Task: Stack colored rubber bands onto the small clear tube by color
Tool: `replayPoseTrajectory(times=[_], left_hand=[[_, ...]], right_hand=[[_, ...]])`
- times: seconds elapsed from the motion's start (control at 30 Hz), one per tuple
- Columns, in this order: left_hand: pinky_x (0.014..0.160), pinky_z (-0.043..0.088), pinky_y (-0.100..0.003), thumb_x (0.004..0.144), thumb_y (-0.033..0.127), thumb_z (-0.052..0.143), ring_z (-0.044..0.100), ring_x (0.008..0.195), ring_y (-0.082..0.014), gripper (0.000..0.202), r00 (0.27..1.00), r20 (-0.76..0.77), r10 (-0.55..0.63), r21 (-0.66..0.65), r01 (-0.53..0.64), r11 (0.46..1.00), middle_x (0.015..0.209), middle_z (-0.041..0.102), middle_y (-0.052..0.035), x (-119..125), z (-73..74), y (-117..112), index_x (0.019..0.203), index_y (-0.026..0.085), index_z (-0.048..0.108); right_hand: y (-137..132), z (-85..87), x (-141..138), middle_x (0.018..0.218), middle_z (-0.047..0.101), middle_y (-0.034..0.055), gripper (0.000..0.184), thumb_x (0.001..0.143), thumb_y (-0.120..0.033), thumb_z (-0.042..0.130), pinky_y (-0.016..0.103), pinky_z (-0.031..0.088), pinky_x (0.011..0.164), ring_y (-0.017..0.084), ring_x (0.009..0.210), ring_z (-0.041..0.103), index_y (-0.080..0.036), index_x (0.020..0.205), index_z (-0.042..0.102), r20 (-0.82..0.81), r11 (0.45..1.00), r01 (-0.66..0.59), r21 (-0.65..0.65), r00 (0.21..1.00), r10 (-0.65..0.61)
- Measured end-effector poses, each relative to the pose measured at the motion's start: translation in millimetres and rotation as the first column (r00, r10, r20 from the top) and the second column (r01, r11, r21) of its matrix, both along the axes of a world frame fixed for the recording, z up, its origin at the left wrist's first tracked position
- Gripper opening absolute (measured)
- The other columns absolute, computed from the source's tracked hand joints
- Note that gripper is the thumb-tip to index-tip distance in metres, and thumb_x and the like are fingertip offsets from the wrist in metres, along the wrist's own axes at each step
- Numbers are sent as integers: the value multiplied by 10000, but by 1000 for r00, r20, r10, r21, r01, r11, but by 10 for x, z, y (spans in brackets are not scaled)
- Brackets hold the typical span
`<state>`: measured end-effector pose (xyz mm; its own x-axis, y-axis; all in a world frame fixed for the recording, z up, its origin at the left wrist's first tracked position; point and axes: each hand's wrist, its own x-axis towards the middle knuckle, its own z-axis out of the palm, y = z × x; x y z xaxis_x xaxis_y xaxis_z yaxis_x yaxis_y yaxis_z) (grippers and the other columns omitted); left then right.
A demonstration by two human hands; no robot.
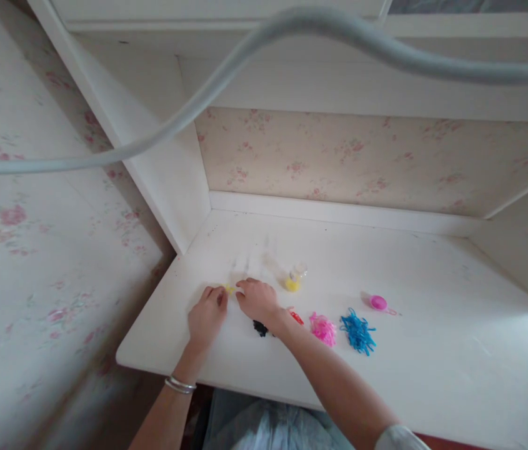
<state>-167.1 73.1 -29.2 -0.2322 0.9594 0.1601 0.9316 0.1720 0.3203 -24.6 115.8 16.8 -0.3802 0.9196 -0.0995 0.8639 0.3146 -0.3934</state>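
My left hand [206, 317] and my right hand [258, 300] rest on the white desk [432, 350], fingertips close together. Between them lies a small yellow piece [229, 289], likely tiny rubber bands; both hands seem to pinch at it. A silver bangle [180, 384] circles my left wrist. To the right of my right forearm lie small piles of rubber bands: black [260, 327], red [296, 317], pink [323, 329] and blue [358, 332]. A clear little jar [294, 279] lies on its side with yellow bands inside.
A pink lid [378, 303] sits right of the jar. White shelf walls and floral wallpaper [362, 156] enclose the desk. A grey cable [292, 31] hangs blurred across the top of the view. The desk's front edge is near my body.
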Motion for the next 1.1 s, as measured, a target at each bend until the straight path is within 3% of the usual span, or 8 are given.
replayPoseTrajectory(times=[0.23,0.47,0.63,0.8,1.0,1.1], left_hand=[[611,369,-231,929,329,405,610,764,-122,240,999,36,-4,19,3,1000,1038,631,-8,-25,-5,-13,996,251,622],[589,353,-235,930,331,394,602,732,-121,243,999,33,20,14,-20,1000,1016,630,0,-42,-19,-2,988,257,618],[556,330,-232,932,349,386,591,703,-119,259,999,-26,27,6,-27,1000,1020,627,-5,-31,-34,2,1016,269,617],[524,317,-235,945,353,353,578,654,-119,285,995,-97,22,7,-21,1000,1030,622,-14,-3,-71,-20,1012,260,615],[589,397,-240,958,359,313,610,744,-136,316,999,-45,29,66,-26,997,1061,615,-29,-24,-107,-55,1043,227,588],[705,447,-258,954,374,308,617,838,-161,331,999,46,0,119,-5,993,1017,622,-39,-73,-135,-48,988,208,592]], right_hand=[[130,-178,-159,1015,658,58,270,917,-272,414,304,464,715,204,870,642,-240,978,675,44,1000,-7,10,999,7],[16,-69,-56,1021,626,37,287,966,-283,358,242,437,657,158,815,639,-230,974,640,20,998,-24,63,1000,22],[-266,203,269,958,608,25,268,984,-309,350,222,426,678,130,792,612,-227,963,605,-264,977,29,213,964,29],[-434,466,741,857,585,32,278,976,-324,357,229,424,695,124,746,570,-203,918,600,-509,931,219,292,860,-43],[-226,531,1248,799,579,25,325,950,-391,379,248,393,652,130,692,534,-194,875,627,-533,801,472,369,813,-234],[-112,493,1353,801,590,27,351,942,-412,379,247,384,638,124,668,532,-190,868,640,-507,786,492,374,818,-271]])
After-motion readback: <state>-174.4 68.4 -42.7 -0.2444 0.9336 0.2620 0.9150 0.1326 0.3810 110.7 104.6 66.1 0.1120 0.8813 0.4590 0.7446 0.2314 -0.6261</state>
